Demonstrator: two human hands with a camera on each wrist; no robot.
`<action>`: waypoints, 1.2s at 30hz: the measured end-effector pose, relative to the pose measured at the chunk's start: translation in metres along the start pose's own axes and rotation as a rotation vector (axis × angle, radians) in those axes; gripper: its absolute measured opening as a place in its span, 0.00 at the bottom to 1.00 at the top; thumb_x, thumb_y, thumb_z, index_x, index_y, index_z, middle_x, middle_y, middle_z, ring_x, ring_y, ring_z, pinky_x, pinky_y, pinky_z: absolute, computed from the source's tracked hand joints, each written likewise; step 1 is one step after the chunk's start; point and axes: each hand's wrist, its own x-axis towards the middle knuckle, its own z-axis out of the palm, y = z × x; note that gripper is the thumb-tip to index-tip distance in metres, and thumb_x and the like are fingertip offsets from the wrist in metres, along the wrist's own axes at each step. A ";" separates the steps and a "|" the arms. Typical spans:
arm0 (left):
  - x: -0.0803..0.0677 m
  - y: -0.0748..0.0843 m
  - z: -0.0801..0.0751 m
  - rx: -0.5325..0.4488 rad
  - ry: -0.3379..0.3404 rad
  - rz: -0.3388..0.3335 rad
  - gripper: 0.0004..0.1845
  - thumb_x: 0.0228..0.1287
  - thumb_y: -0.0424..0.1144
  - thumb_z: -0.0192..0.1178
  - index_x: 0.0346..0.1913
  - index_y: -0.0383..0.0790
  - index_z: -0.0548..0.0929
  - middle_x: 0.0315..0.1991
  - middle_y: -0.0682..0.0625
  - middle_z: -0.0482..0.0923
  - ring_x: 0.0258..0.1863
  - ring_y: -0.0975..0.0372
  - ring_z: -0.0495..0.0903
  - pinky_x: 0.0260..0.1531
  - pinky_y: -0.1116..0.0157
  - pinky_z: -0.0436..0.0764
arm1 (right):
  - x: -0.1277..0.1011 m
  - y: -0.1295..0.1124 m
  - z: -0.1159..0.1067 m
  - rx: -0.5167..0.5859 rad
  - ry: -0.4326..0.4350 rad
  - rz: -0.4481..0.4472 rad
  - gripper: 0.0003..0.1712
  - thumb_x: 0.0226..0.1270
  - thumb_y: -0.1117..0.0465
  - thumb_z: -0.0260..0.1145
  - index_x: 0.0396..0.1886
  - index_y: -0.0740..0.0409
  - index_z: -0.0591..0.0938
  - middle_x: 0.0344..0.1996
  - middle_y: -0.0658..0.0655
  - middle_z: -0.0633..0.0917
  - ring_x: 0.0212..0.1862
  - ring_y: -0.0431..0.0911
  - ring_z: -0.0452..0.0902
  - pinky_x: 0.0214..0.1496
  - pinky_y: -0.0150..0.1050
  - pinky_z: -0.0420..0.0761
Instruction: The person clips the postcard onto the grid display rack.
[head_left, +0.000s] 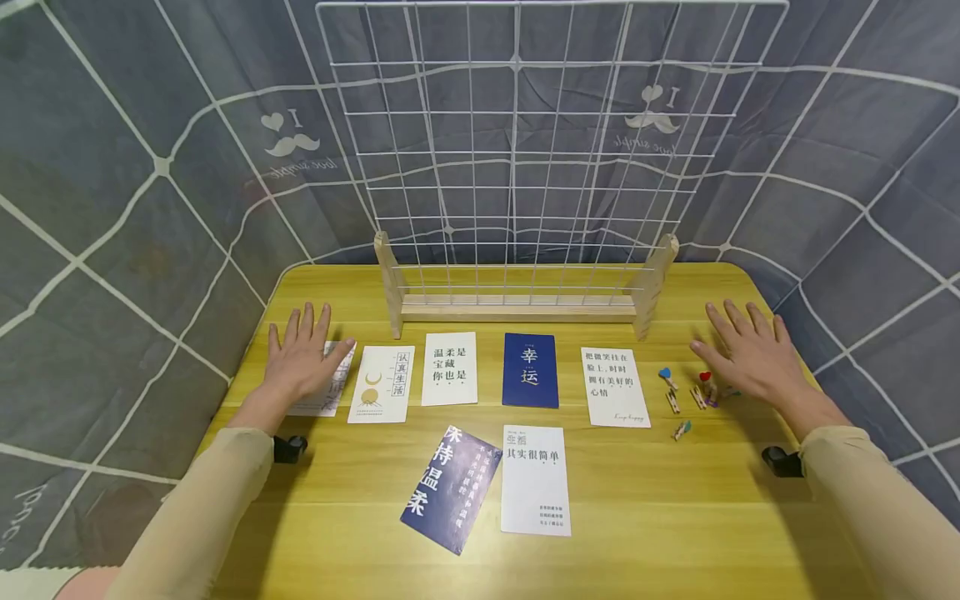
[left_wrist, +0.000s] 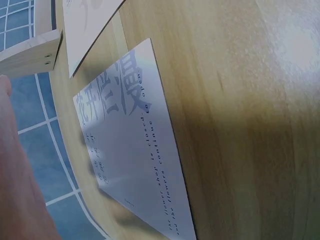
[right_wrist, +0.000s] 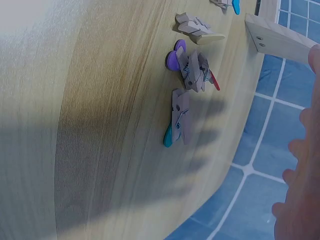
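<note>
— Where was the left hand (head_left: 303,358), and how did its fingers lie?

— Flat and spread, gripping nothing. It lay over the leftmost card (head_left: 327,385) of the row, with the fingers pointing away toward the backdrop. That pale card showed from under the palm on the thumb side, and its long axis ran away from the person, much like the fingers.

— And the right hand (head_left: 750,354)?

— Also splayed and holding nothing, near the far right corner of the table (head_left: 675,517). The small wooden clips (head_left: 693,393), with coloured hearts on them, lay just beside its thumb, toward the middle. The right hand was plainly the nearer one to them.

— What lay between the two hands?

— Four more cards in the row: a white card with a moon (head_left: 382,383), a white text card (head_left: 450,368), a dark blue card (head_left: 531,370) and another white card (head_left: 614,387). Nearer the person lay a tilted blue card (head_left: 450,489) touching an upright white one (head_left: 534,479).

— Anything standing in the way?

— Only behind the row: a white wire grid (head_left: 540,150) upright in a wooden stand (head_left: 517,308). Nothing stood between either hand and the things nearest it.
</note>
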 end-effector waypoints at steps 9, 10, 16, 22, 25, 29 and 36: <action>0.000 0.000 -0.002 -0.022 -0.014 -0.001 0.49 0.75 0.72 0.30 0.82 0.43 0.29 0.80 0.36 0.20 0.78 0.39 0.22 0.67 0.36 0.18 | -0.004 -0.001 -0.001 -0.003 0.003 0.003 0.49 0.78 0.31 0.47 0.84 0.54 0.48 0.79 0.73 0.51 0.77 0.75 0.37 0.71 0.74 0.31; -0.001 0.000 -0.002 -0.027 -0.018 -0.002 0.49 0.75 0.72 0.30 0.82 0.43 0.28 0.80 0.36 0.19 0.78 0.39 0.22 0.67 0.35 0.19 | -0.004 -0.001 -0.001 -0.002 0.003 0.003 0.49 0.78 0.31 0.48 0.84 0.55 0.48 0.79 0.73 0.51 0.77 0.75 0.37 0.71 0.74 0.31; -0.005 0.000 -0.007 -0.068 -0.034 0.000 0.49 0.76 0.71 0.31 0.82 0.42 0.29 0.80 0.36 0.19 0.77 0.39 0.20 0.67 0.34 0.21 | -0.005 0.001 -0.004 0.021 0.027 -0.023 0.45 0.80 0.35 0.47 0.84 0.57 0.51 0.77 0.73 0.56 0.76 0.74 0.41 0.72 0.73 0.32; -0.011 0.000 -0.010 -0.131 -0.052 0.000 0.49 0.76 0.71 0.33 0.81 0.44 0.27 0.80 0.37 0.18 0.77 0.38 0.20 0.68 0.33 0.23 | -0.006 0.006 -0.004 0.061 0.034 -0.048 0.41 0.83 0.41 0.48 0.83 0.59 0.53 0.74 0.75 0.61 0.73 0.76 0.50 0.71 0.74 0.44; -0.014 -0.001 -0.011 -0.153 -0.064 0.004 0.50 0.76 0.70 0.36 0.81 0.44 0.27 0.79 0.38 0.17 0.77 0.39 0.19 0.69 0.33 0.26 | -0.007 0.008 -0.006 0.097 0.007 -0.049 0.41 0.83 0.44 0.50 0.83 0.59 0.51 0.74 0.76 0.61 0.71 0.76 0.54 0.69 0.73 0.51; -0.017 -0.004 -0.010 -0.161 -0.078 0.018 0.51 0.77 0.68 0.41 0.81 0.42 0.27 0.79 0.36 0.17 0.77 0.38 0.20 0.70 0.32 0.31 | -0.010 0.010 -0.007 0.109 -0.032 -0.053 0.41 0.83 0.46 0.52 0.84 0.59 0.49 0.73 0.78 0.62 0.70 0.76 0.58 0.67 0.72 0.58; -0.022 -0.006 -0.008 -0.164 -0.098 0.041 0.53 0.76 0.65 0.49 0.82 0.36 0.33 0.79 0.30 0.23 0.77 0.32 0.29 0.69 0.29 0.36 | -0.020 0.014 -0.005 0.070 -0.107 -0.078 0.34 0.81 0.54 0.57 0.77 0.69 0.64 0.65 0.77 0.73 0.61 0.74 0.72 0.58 0.70 0.71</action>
